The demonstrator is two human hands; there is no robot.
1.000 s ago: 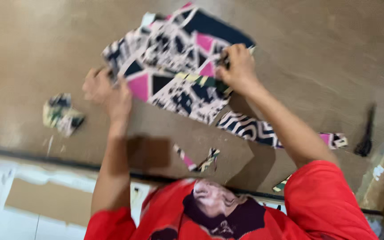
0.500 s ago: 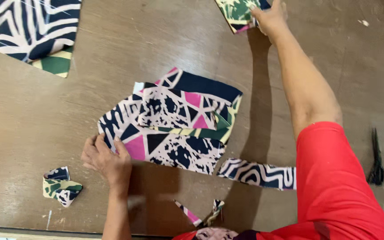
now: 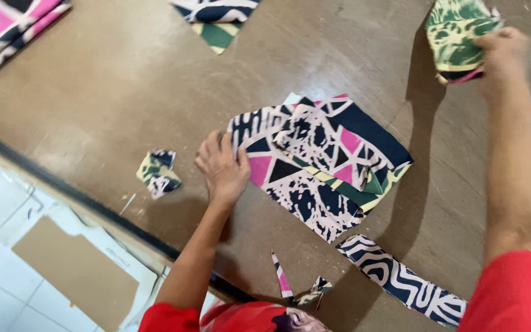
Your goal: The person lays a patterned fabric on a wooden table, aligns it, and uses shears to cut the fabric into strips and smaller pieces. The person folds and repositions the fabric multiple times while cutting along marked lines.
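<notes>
My left hand (image 3: 221, 166) rests on the left edge of a stack of patterned fabric pieces (image 3: 324, 163) in navy, pink, white and green, lying flat on the brown table (image 3: 106, 110). Fingers press the cloth's corner. My right hand (image 3: 499, 52) is raised at the far right and grips a green and cream patterned fabric piece (image 3: 459, 34), held above the table.
A small crumpled scrap (image 3: 158, 173) lies left of my left hand. A black-and-white striped strip (image 3: 401, 280) and thin offcuts (image 3: 299, 289) lie near the table's front edge. More patterned cloth sits at the top (image 3: 216, 18) and top left (image 3: 7, 24). Cardboard (image 3: 75, 270) lies on the tiled floor.
My right hand has lifted a green fabric piece off the stack and carried it up and to the right. My left hand stays on the stack's left edge.
</notes>
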